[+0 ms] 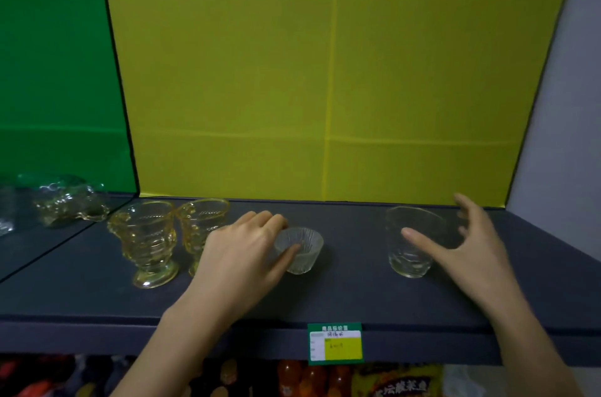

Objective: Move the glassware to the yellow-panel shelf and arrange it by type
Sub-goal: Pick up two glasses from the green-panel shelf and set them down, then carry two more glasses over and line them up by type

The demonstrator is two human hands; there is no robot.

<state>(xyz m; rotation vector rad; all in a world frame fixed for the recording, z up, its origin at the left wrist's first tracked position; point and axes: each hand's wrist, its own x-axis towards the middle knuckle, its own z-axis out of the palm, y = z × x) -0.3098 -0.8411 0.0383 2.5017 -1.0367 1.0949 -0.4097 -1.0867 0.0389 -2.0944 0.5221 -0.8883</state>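
On the dark shelf before the yellow panel, the left hand pinches a small ribbed glass cup between thumb and fingers; the cup stands upright near the middle. The right hand is spread wide around a clear tumbler on the right; whether it touches the glass, I cannot tell. Two amber footed glasses stand side by side at the left, just beside the left hand. A price tag hangs on the shelf's front edge
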